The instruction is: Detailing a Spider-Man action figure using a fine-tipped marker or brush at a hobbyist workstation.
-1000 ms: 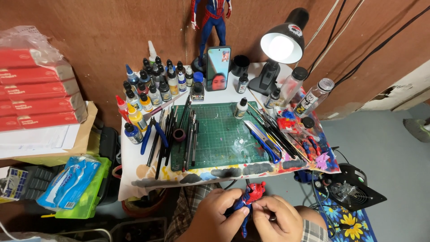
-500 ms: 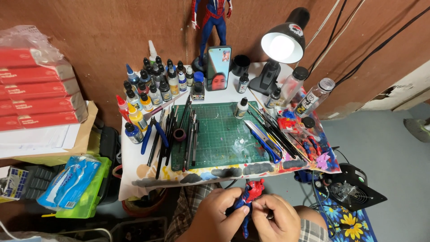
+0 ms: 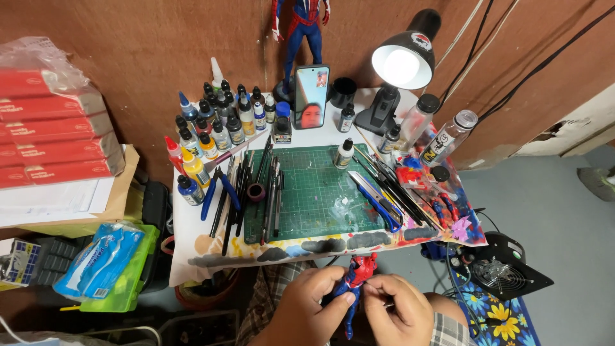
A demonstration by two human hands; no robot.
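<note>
**Below the worktop edge: small figure being worked in both hands**

Below the near edge of the worktop (image 3: 192,250), over the person's lap, both hands are meeting around a small red-and-blue figure (image 3: 360,275). The left hand (image 3: 307,307) is wrapping its grip around the figure's body and legs, holding it upright with the red head toward the worktop. The right hand (image 3: 400,311) is pinching thumb and forefinger close against the figure's side; whether the pinch is closing on a limb or on some fine tool is too small to tell.

Up on the worktop, a green cutting mat (image 3: 320,189) is lying in the middle, with brushes (image 3: 266,192) in a row on its left part and paint bottles (image 3: 218,128) crowding the back left corner. A lit lamp (image 3: 402,64) is shining from the back right, and a phone (image 3: 311,96) is standing propped beside it.

Judging by the pose, the step in hand is fine handling of the figure itself. Any next move is calling for a steady left-hand hold and a light, exact touch from the right fingers.
</note>
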